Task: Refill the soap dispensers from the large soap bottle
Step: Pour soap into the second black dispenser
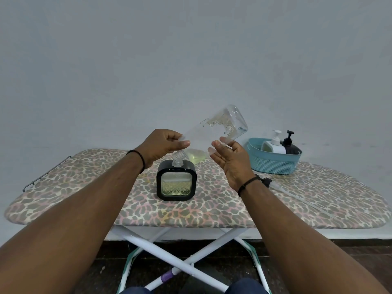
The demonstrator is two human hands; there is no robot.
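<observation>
A large clear soap bottle [214, 133] is tipped neck-down, its threaded mouth in the top opening of a square black dispenser [176, 180] on the ironing board [84, 187]. A little yellowish soap pools near the bottle's shoulder. The dispenser's window shows yellow soap about halfway up. My left hand [163, 146] pinches the bottle near its neck between thumb and fingers. My right hand [230, 160] supports the bottle's underside with straight fingers, palm up.
A teal basket [273, 164] at the board's right holds a white pump dispenser [274, 143] and a black pump dispenser [289, 144]. A black pump head with a long clear tube [297, 195] lies on the board behind my right wrist. Plain wall behind.
</observation>
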